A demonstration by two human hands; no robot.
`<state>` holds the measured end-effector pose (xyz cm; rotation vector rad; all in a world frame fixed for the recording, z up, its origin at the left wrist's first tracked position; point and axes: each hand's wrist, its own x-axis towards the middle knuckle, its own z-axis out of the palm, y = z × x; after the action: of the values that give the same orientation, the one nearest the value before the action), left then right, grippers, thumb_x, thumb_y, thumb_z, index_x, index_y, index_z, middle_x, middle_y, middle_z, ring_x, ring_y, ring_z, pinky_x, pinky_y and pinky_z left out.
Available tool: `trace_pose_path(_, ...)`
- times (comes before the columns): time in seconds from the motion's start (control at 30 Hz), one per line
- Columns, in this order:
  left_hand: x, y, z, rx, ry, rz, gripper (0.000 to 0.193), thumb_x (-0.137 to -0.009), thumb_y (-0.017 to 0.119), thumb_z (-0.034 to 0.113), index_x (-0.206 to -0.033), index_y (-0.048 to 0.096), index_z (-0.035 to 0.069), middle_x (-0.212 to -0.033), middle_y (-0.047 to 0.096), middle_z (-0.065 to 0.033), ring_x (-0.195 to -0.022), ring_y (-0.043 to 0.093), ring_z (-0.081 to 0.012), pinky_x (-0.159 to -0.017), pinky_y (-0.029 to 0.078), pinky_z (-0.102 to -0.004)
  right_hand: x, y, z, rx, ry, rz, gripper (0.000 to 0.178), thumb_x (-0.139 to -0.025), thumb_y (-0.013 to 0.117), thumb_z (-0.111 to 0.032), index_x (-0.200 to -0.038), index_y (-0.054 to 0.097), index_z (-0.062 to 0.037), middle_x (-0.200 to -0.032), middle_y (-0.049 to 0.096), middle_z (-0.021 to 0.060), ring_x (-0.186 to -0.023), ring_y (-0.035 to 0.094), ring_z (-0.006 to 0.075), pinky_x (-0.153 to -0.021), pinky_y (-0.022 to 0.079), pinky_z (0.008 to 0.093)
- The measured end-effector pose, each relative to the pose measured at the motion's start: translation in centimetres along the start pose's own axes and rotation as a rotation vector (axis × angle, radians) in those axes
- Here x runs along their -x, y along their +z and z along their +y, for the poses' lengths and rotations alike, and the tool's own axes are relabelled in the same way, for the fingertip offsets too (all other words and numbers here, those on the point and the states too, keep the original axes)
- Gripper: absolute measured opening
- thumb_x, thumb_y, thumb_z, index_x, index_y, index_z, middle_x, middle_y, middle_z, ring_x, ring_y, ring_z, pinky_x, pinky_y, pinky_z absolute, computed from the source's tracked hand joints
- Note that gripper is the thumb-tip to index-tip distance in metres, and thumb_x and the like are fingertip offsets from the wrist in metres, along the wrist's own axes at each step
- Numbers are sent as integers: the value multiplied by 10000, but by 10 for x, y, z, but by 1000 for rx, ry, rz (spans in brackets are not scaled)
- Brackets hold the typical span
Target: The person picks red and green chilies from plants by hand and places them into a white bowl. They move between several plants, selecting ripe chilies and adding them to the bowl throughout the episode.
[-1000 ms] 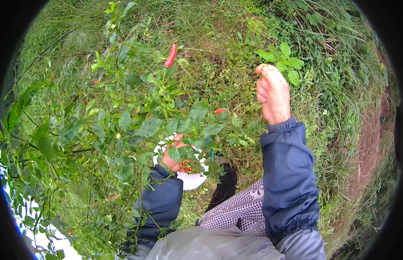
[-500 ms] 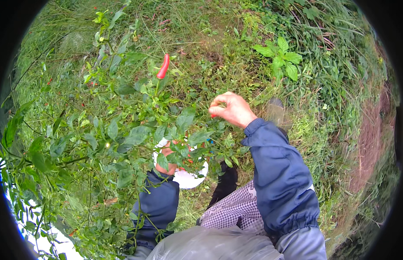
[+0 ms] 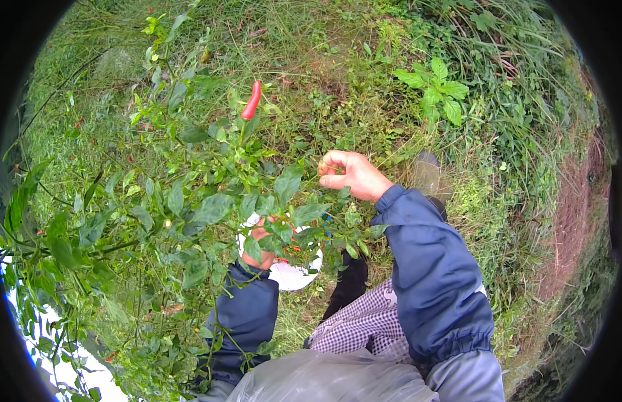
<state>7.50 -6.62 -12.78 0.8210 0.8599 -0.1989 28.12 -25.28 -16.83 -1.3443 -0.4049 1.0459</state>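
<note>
Leaves (image 3: pixel 288 184) half hide the left hand (image 3: pixel 263 259), apparently curled on the bowl (image 3: pixel 294 277)'s left edge to steady it; the right hand (image 3: pixel 358 176) is half-curled, contents unclear.

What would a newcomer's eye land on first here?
Probably the bright red chili pepper, sticking out above the green plant, left of centre in the upper half. Next comes the bare right hand, fingers bent, just right of the middle. Lower down, a white container with red bits inside shows behind leaves, the left hand at its left side.
</note>
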Motion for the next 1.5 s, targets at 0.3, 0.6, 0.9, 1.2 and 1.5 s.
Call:
trace_pose_path(0.3,-2,6,3,-32,-33,56,106,-860,552,164,-847,555,59,-853,577,-62,-845,558,-206,-831,426,-359,7,-17,-8,-149,119,-254,68,-767,639,-75,-802,608,-26,-743,607,-15,-701,527,67,-663,445,245)
trace_pose_path(0.6,-5,21,13,-174,47,-27,209,-885,534,290,-960,489,100,-971,507,-31,-979,511,-202,-894,410,-414,30,-58,-38,-726,100,74,136,-830,553,-134,-960,518,-115,-733,492,-27,-577,427,52,-444,277,170)
trace_pose_path(0.9,-26,63,30,-144,27,67,123,-899,474,123,-888,540,20,-921,578,-93,-932,566,-241,-894,448,-441,56,-72,-83,-1044,-211,152,101,-858,551,-163,-913,470,-140,-650,340,-43,-522,299,60,-423,236,183)
trace_pose_path(1.2,-37,88,41,-173,45,68,96,-887,497,140,-852,522,55,-864,579,-78,-876,577,-219,-824,473,-417,83,-55,-148,-1002,-388,317,292,-940,439,-337,-1149,451,-134,-603,301,-64,-491,294,48,-402,274,186)
trace_pose_path(1.5,-63,108,30,-146,170,65,164,-837,622,196,-918,547,75,-788,544,-20,-782,551,-146,-647,423,-279,72,4,-123,-830,141,186,227,-897,552,-270,-931,519,-48,-640,434,-59,-490,347,18,-398,249,188)
